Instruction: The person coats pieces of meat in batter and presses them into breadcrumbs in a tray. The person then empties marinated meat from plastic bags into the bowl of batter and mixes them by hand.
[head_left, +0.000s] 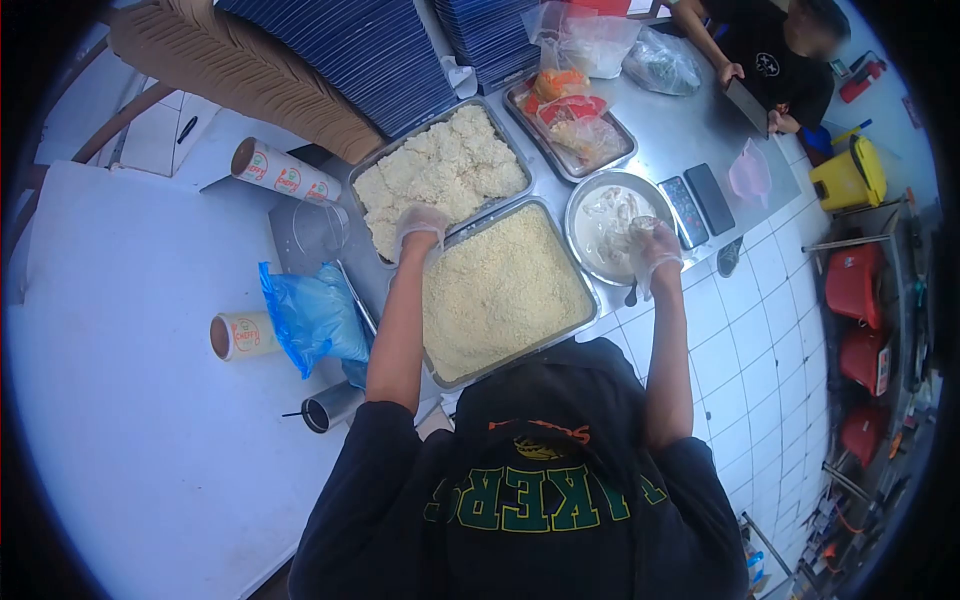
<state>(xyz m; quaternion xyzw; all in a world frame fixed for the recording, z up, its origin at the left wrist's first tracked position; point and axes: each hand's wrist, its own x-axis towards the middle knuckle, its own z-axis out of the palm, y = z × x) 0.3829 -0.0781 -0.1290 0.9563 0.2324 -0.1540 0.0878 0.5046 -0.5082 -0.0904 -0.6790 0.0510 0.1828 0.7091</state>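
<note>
My left hand [422, 224], in a clear plastic glove, touches the near edge of a metal tray [527, 178] heaped with crumb-coated pieces [440, 170]. Its fingers point down among them and do not show clearly. My right hand [655, 248], also gloved, is over the right side of a round metal bowl [572, 240] of milky white liquid with pale pieces in it. The fingers are closed around a wet, pale piece [640, 232], whose kind I cannot make out. Between my arms lies a second metal tray [592, 300], filled with pale breadcrumbs [505, 290].
Behind the bowl, a tray [626, 155] carries bagged food. Stacked blue trays [320, 60] rise at the back left. A blue bag [318, 315] and paper rolls [285, 175] lie to the left. Another person [765, 65] stands at the far right.
</note>
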